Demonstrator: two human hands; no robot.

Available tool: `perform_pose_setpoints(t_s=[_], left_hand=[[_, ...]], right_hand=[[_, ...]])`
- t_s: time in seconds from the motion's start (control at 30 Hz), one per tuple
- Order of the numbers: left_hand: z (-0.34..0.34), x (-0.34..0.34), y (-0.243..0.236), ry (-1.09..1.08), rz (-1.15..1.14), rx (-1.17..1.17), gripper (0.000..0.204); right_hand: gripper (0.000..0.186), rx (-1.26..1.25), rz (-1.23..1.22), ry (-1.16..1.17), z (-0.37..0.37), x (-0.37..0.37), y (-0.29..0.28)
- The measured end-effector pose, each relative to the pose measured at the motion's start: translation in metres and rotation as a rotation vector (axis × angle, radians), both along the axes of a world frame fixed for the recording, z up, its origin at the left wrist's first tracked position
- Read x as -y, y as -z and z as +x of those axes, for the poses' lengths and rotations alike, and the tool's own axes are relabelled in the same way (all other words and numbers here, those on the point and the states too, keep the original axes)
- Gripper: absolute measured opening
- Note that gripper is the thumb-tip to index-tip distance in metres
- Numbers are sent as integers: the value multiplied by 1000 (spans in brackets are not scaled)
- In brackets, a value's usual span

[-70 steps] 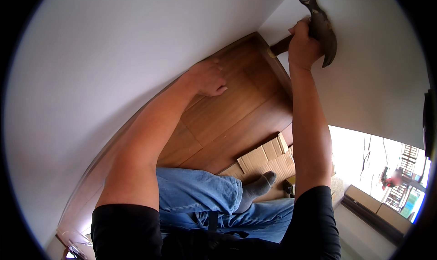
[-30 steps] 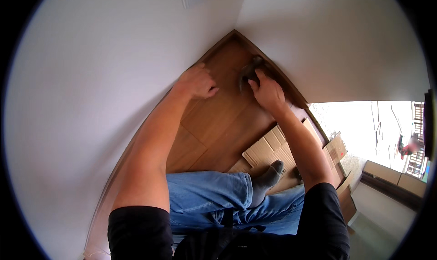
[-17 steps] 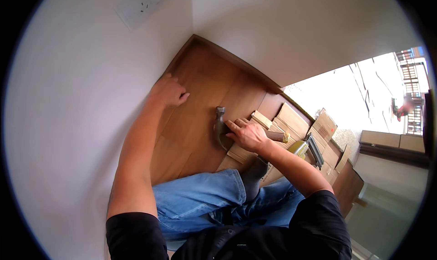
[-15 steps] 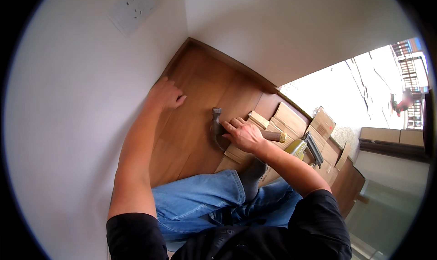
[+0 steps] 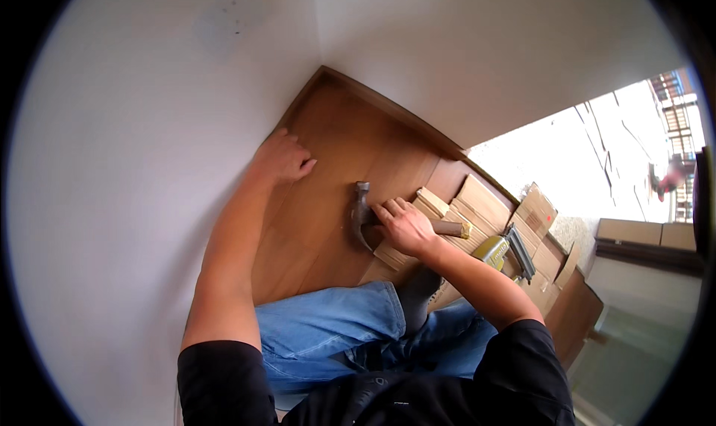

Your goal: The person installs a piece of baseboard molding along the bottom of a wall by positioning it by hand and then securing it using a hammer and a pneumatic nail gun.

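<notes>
My right hand (image 5: pixel 407 227) is wrapped round the brown handle of a claw hammer (image 5: pixel 361 215). The hammer's dark metal head lies low over the wooden floor (image 5: pixel 321 224), just left of the fingers. At the foot of the left wall, my left hand (image 5: pixel 282 157) rests against the brown skirting board (image 5: pixel 300 98). Its fingers are curled and the thumb points right; the fingertips are partly hidden, so whatever they hold, if anything, does not show. A yellow-green and black nail gun (image 5: pixel 501 253) lies on flattened cardboard (image 5: pixel 477 202) to the right of my right hand.
White walls (image 5: pixel 418 60) meet at the corner ahead. On the left wall is a pale socket plate (image 5: pixel 231 27). My bent legs in blue jeans (image 5: pixel 328 325) take up the near floor. Beyond the cardboard, a bright pale floor (image 5: pixel 567 157) stretches to the right.
The view has shifted slightly, so the scene sits a little further right and lower. Both hands keep nearly the same places, and my right hand still grips the hammer.
</notes>
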State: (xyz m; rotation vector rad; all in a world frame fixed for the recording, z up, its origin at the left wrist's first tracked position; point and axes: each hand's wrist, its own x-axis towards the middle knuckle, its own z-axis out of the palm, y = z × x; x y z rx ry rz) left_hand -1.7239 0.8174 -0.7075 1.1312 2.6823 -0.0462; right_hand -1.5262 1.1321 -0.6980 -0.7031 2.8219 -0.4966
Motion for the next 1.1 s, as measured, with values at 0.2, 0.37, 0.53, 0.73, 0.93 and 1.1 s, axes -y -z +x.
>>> perform_pose_setpoints(t_s=[0.2, 0.37, 0.53, 0.73, 0.93, 1.1], left_hand=[[1, 4, -4, 33, -58, 30, 44], [0, 7, -1, 26, 2, 32, 46], [2, 11, 0, 21, 13, 50, 46], [3, 0, -5, 53, -13, 31, 47], [0, 6, 0, 57, -27, -59, 49], [2, 3, -3, 24, -48, 2, 49]], right_hand=[[52, -522, -433, -174, -75, -8, -84], [6, -300, -1078, 218, -180, 24, -139], [5, -446, -1290, 265, -252, 76, -158], [8, -607, -1081, 334, -294, 91, -90], [21, -306, -959, 506, -266, 87, -125], [28, -502, -451, -68, -142, 12, -118]])
